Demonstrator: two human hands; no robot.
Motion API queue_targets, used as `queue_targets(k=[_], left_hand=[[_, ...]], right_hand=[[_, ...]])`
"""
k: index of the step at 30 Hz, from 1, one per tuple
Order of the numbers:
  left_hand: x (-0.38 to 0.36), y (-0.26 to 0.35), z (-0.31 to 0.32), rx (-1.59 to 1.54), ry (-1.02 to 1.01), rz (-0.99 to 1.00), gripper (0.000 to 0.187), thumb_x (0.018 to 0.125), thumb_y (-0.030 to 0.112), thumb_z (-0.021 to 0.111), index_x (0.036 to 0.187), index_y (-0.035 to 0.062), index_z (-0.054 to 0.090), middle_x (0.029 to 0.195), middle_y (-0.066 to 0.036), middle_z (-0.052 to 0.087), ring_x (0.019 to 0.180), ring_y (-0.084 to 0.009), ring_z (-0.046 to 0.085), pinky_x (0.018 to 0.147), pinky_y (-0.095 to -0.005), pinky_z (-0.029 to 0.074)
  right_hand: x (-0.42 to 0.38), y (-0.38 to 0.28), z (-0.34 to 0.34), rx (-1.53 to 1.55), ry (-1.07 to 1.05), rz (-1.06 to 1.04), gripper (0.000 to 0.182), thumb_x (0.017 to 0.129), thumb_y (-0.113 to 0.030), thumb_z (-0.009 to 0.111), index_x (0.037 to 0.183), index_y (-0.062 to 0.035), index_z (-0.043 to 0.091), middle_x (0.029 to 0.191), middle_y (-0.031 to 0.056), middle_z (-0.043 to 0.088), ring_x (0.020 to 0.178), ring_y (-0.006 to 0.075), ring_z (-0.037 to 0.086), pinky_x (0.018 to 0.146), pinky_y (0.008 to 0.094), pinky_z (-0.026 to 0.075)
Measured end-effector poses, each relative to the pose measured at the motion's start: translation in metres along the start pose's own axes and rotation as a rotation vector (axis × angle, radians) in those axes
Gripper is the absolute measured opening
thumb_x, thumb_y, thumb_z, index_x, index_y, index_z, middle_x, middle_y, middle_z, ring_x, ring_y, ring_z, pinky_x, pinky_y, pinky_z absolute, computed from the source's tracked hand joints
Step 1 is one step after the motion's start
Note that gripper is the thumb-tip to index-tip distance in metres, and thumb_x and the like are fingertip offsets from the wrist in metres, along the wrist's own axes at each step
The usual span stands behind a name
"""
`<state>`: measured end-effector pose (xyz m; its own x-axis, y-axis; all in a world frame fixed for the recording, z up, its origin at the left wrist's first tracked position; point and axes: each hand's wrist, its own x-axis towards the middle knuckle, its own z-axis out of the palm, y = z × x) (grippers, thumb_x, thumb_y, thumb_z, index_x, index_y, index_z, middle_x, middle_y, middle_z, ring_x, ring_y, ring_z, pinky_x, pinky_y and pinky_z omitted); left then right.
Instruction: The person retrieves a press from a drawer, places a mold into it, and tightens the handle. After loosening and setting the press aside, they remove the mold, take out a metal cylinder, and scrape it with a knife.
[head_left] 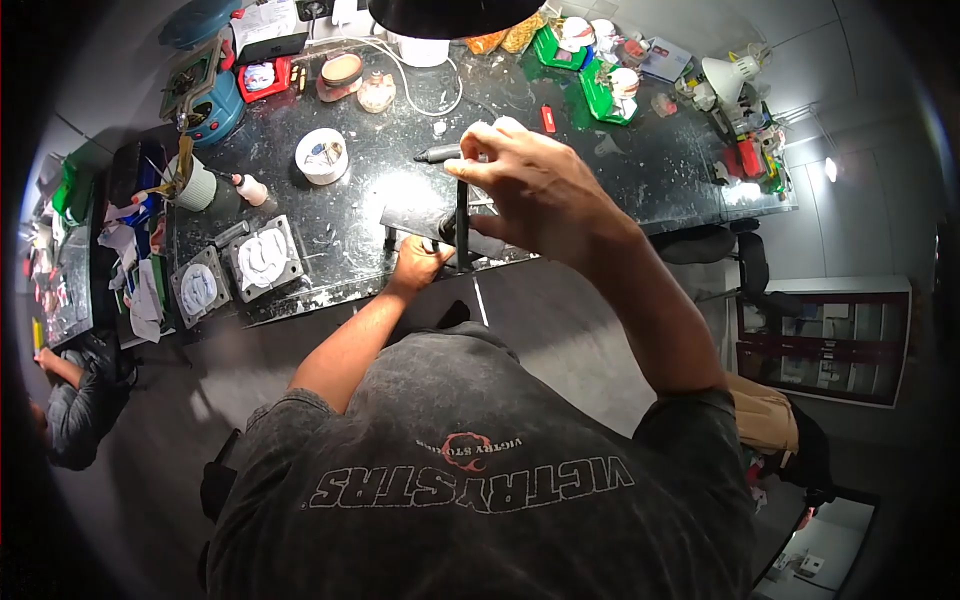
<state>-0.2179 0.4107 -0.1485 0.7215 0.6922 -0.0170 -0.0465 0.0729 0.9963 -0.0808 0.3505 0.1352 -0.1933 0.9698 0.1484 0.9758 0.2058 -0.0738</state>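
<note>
At the near edge of the dark bench, my left hand [418,264] is closed round the lower part of a dark metal device [412,222]. My right hand [535,185] is raised above the bench, fingers curled at the top of an upright black bar [462,225] beside that device. Whether the bar is joined to the device is hard to tell. Behind the bar, a grey handpiece-like tool [437,154] lies on the bench, partly hidden by my right hand.
Two white-filled moulds [263,258] [198,289] lie at the left front. Around the bench [370,140] are a white bowl [321,156], a pink-filled bottle [250,189], a tool cup [194,187] and green trays [606,100]. Other people [85,400] [765,415] are at both sides.
</note>
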Motion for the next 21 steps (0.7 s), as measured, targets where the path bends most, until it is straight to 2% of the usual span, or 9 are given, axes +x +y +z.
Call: queue_targets(k=[6,9,11,13,14,15,18,19,21], left_hand=[[0.017,-0.027,-0.017,0.268,-0.093,-0.005,0.014,0.078,0.012,0.070,0.078,0.0021,0.061,0.067,0.001,0.058,0.060,-0.0091,0.052,0.054,-0.0304,0.043],[0.020,-0.011,-0.020,0.211,-0.160,0.327,0.049,0.077,0.017,0.076,0.120,-0.0013,0.061,0.105,-0.007,0.066,0.094,-0.0193,0.062,0.087,-0.0342,0.049],[0.023,-0.031,-0.018,0.268,-0.176,0.263,0.042,0.079,0.018,0.076,0.114,0.0001,0.063,0.102,-0.009,0.067,0.094,-0.0218,0.064,0.086,-0.0359,0.049],[0.024,-0.033,-0.016,0.334,-0.104,0.397,0.031,0.082,0.014,0.071,0.110,0.0016,0.064,0.103,-0.013,0.068,0.097,-0.0244,0.065,0.086,-0.0369,0.049],[0.022,-0.033,-0.014,0.451,-0.019,0.273,0.028,0.077,0.015,0.066,0.100,-0.0013,0.066,0.083,-0.015,0.070,0.080,-0.0305,0.068,0.072,-0.0411,0.052],[0.029,-0.033,-0.006,0.415,0.064,0.472,0.019,0.078,0.007,0.060,0.094,-0.0017,0.066,0.070,-0.013,0.068,0.066,-0.0252,0.067,0.061,-0.0379,0.051],[0.018,-0.027,-0.008,0.354,0.007,0.141,0.015,0.086,0.008,0.060,0.097,-0.0002,0.066,0.078,-0.010,0.070,0.073,-0.0174,0.066,0.064,-0.0357,0.051],[0.017,-0.027,-0.007,0.351,0.007,0.141,0.015,0.086,0.008,0.060,0.097,-0.0002,0.066,0.078,-0.010,0.070,0.073,-0.0174,0.066,0.064,-0.0357,0.051],[0.016,-0.024,-0.005,-0.025,0.028,-0.058,0.015,0.095,0.007,0.056,0.104,0.0052,0.067,0.084,0.000,0.068,0.074,-0.0084,0.062,0.063,-0.0269,0.051]], right_hand=[[0.000,0.012,0.008,0.001,0.002,-0.020,0.041,0.072,-0.027,0.080,0.108,-0.0102,0.068,0.093,0.0039,0.063,0.089,0.0230,0.063,0.075,0.0357,0.054],[-0.003,0.009,0.011,0.052,0.017,-0.055,0.041,0.072,-0.027,0.080,0.107,-0.0100,0.067,0.093,0.0039,0.063,0.089,0.0231,0.064,0.074,0.0356,0.054],[-0.003,0.009,0.010,0.031,0.029,-0.109,0.037,0.072,-0.026,0.080,0.101,-0.0092,0.066,0.092,0.0039,0.063,0.087,0.0231,0.064,0.072,0.0355,0.054],[-0.002,0.012,0.011,0.003,0.051,-0.124,0.032,0.074,-0.029,0.079,0.094,-0.0090,0.065,0.088,0.0040,0.063,0.084,0.0234,0.064,0.069,0.0358,0.053],[-0.002,0.012,0.012,-0.021,0.065,-0.140,0.030,0.076,-0.032,0.077,0.088,-0.0088,0.064,0.085,0.0042,0.063,0.080,0.0237,0.064,0.067,0.0361,0.053],[-0.002,0.012,0.015,-0.022,0.067,-0.138,0.030,0.076,-0.032,0.077,0.088,-0.0088,0.064,0.085,0.0042,0.063,0.080,0.0237,0.064,0.067,0.0361,0.053],[-0.002,0.011,0.038,0.059,-0.061,-0.014,0.039,0.087,-0.042,0.067,0.067,-0.0092,0.060,0.065,0.0091,0.060,0.062,0.0287,0.063,0.056,0.0401,0.050],[-0.005,0.010,0.046,0.107,0.022,0.013,0.045,0.090,-0.044,0.063,0.065,-0.0073,0.060,0.062,0.0120,0.060,0.059,0.0302,0.061,0.056,0.0411,0.049],[-0.003,0.000,0.040,0.336,-0.242,0.337,0.054,0.094,-0.050,0.056,0.064,-0.0057,0.061,0.060,0.0132,0.061,0.057,0.0324,0.060,0.057,0.0418,0.047]])
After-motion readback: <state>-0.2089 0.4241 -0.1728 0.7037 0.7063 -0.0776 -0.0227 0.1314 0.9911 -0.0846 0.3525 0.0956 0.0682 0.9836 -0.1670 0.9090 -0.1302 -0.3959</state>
